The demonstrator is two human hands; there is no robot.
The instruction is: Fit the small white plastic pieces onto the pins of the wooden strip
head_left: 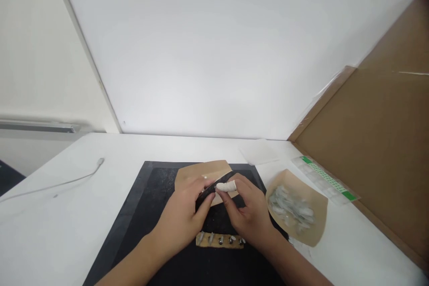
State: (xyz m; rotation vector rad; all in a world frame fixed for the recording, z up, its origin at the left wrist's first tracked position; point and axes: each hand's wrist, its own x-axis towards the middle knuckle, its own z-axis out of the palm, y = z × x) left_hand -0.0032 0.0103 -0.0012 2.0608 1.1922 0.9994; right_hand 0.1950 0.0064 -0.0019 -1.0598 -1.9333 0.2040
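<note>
The dark, narrow piece [203,196] is gripped above the middle of the black mat [134,232], with the left hand [184,208] closed on it between thumb and fingers. The thumb and forefinger of the right hand [250,208] are brought nearly together at the same piece (whether anything small is pinched there cannot be told), and the forefinger is wrapped in a white finger cover [226,186]. Behind the hands, a brown paper tray [187,176] is set on the far part of the mat. Nearer the front of the mat, a brown strip [216,245] is laid crosswise, with a row of small metallic pieces [220,240] carried on it. Just at the right of the mat, whitish translucent slivers [291,208] are heaped in a second paper tray [320,225]. Beyond that side, a green-marked clear plastic case [328,178] is placed on the white tabletop [50,241]. A thin white sheet [259,152] is seen by the mat's far right corner, and a pale cable [67,182] is stretched well to its left.
</note>
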